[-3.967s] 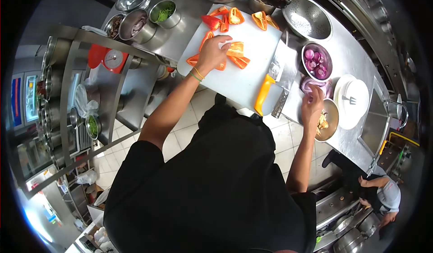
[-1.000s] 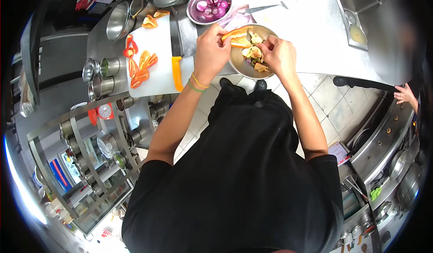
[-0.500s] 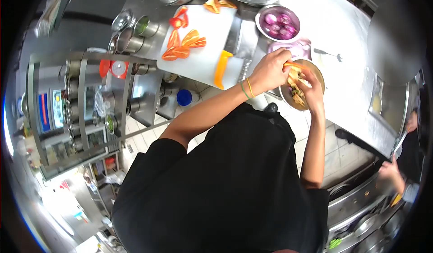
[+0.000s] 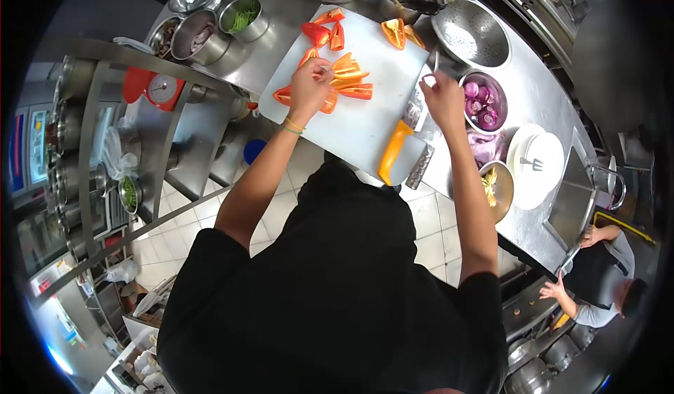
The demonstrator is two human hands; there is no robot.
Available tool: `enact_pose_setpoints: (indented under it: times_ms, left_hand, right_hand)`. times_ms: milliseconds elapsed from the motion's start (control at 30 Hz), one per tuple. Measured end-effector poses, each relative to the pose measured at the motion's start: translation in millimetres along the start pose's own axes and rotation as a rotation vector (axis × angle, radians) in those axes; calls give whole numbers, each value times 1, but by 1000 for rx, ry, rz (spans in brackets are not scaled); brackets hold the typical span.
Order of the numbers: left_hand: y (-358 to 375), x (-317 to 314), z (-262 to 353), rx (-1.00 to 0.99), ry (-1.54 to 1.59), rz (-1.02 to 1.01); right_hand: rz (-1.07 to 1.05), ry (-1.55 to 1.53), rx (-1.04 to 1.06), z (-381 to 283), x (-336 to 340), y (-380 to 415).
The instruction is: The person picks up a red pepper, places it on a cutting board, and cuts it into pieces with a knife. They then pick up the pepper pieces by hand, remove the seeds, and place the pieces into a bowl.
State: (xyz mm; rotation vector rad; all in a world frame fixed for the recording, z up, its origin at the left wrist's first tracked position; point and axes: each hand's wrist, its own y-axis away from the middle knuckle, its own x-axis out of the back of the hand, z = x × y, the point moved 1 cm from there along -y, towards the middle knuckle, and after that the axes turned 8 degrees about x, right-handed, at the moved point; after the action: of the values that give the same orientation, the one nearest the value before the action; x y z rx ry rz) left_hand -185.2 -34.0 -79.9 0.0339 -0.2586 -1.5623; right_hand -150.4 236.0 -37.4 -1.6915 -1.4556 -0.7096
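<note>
My left hand (image 4: 311,88) is over the cut orange pepper pieces (image 4: 349,71) on the white cutting board (image 4: 382,78). Its fingers are curled together, and what lies between them is hidden. Beyond the board's right edge, my right hand (image 4: 444,102) hangs with bunched fingers beside the bowl of purple onions (image 4: 484,102); I cannot make out anything in it. A yellow-handled knife (image 4: 396,152) rests across the near right part of the board. Red pepper pieces (image 4: 317,34) and yellow-orange pieces (image 4: 394,33) lie farther back. Pepper scraps (image 4: 489,186) are in a metal bowl (image 4: 503,206).
A large colander (image 4: 472,32) stands behind the onions. White lids or plates (image 4: 539,173) with a fork on top are at right, near a sink (image 4: 572,201). Metal pots (image 4: 200,37) line the back left. Another person (image 4: 597,274) is at far right.
Both hands have left the scrap bowl: my left hand has moved to the board's pepper pieces, my right hand to beside the onions. The orange piece is no longer held between them. The view has shifted.
</note>
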Motion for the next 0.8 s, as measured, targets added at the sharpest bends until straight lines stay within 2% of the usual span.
enact_pose_setpoints:
  times_ms: [33, 67, 133, 233, 433, 500, 533, 600, 633, 700, 800]
  left_hand:
    - [-3, 11, -5, -60, 31, 14]
    - [-8, 26, -23, -132, -112, 20]
    - [10, 42, -15, -86, -42, 4]
    - [40, 66, -14, -52, 38, -45]
    - [61, 68, -16, 0, 95, -123]
    - [58, 55, -10, -49, 121, -270]
    - [54, 46, -6, -52, 125, -271]
    - [46, 24, 14, -255, -62, -233]
    - [40, 9, 17, -251, -58, -246]
    - [30, -21, 21, -298, 61, -227]
    - [31, -55, 43, -215, 47, -465]
  right_hand:
    - [39, 11, 54, 1, -20, -26]
    - [32, 61, -1, -6, -32, -50]
    - [42, 174, -84, -1, -61, -92]
    - [-59, 243, -249, 0, -82, -125]
    - [-117, 285, -315, 5, -106, -140]
    - [-34, 217, -307, 8, -106, -130]
    - [38, 25, -319, 9, -105, -123]
    - [104, -311, -376, -18, -87, -97]
    - [100, -531, -398, -29, -80, -81]
    - [132, -742, -505, -56, -59, -47]
    - [287, -814, -505, -77, -32, -1]
